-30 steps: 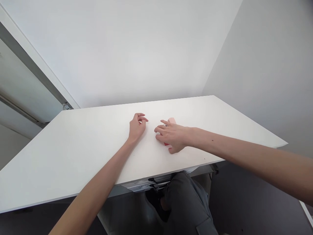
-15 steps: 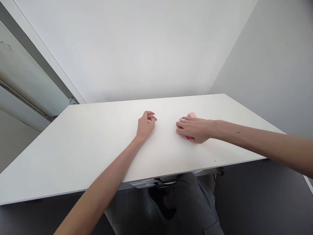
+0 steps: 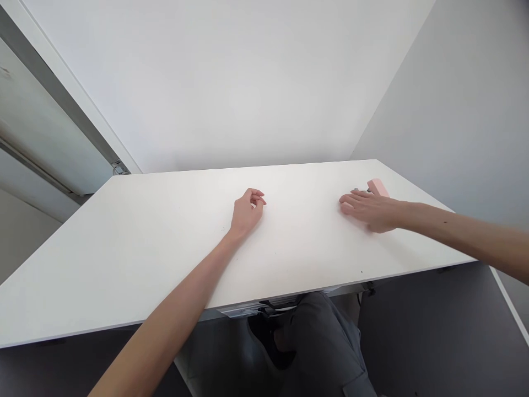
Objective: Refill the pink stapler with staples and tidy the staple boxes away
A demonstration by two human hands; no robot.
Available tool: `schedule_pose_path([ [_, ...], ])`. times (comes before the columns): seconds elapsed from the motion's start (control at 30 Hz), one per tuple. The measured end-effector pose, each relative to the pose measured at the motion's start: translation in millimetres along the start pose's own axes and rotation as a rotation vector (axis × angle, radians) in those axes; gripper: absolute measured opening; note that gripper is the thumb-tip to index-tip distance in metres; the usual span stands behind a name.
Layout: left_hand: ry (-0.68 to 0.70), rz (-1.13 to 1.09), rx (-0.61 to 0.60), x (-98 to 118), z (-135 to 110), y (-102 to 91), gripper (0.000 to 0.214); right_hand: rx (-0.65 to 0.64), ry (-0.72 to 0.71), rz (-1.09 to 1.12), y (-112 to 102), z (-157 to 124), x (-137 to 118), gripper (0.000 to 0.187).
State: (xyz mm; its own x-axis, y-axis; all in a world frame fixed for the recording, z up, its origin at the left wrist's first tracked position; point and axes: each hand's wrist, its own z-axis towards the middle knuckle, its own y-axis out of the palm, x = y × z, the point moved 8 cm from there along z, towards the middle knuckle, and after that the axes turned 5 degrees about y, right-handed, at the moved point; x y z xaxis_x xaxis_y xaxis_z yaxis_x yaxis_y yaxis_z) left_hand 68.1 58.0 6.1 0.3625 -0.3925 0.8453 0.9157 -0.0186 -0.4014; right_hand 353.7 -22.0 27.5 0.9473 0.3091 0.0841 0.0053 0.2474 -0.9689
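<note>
My left hand rests on its side on the white table. Its fingers are loosely curled and apart, with nothing seen in them. Farther right, my right hand lies palm down with its fingers stretched out flat. A pale pink block-like object sticks out beyond that hand, against its far side. Beside the block, a small metallic piece shows past the fingers. Whatever else lies beneath the right palm is hidden, and the hand is slightly blurred.
A white wall rises behind the table, and a grey wall stands to the right. Below the front edge are a leg in grey trousers and a dark shoe. A small dark speck lies near the front edge.
My right hand has slid to the right across the table, and the pink object has moved with it. Red seen under the palm earlier is now hidden. My left hand has stayed put.
</note>
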Motion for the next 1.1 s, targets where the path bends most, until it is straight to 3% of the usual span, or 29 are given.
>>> schedule_pose_path([
  [0.27, 0.041, 0.042, -0.056, 7.9, -1.6, 5.6, 0.022, -0.068, 0.0, 0.278, 43.1, -13.5, -59.8, 0.06],
  [0.57, -0.05, 0.039, -0.137, 5.0, -2.2, 10.2, 0.013, -0.106, 0.128, 0.375, 60.5, 23.5, -54.8, 0.066],
  [0.73, -0.069, 0.017, -0.16, 10.7, -1.4, 10.9, 0.02, -0.112, 0.158, 0.393, 67.9, 42.3, -50.1, 0.065],
  [1.1, -0.06, 0.025, -0.206, 11.7, -0.5, 15.3, 0.019, -0.116, 0.178, 0.394, 71.4, 47.6, -46.9, 0.064],
])
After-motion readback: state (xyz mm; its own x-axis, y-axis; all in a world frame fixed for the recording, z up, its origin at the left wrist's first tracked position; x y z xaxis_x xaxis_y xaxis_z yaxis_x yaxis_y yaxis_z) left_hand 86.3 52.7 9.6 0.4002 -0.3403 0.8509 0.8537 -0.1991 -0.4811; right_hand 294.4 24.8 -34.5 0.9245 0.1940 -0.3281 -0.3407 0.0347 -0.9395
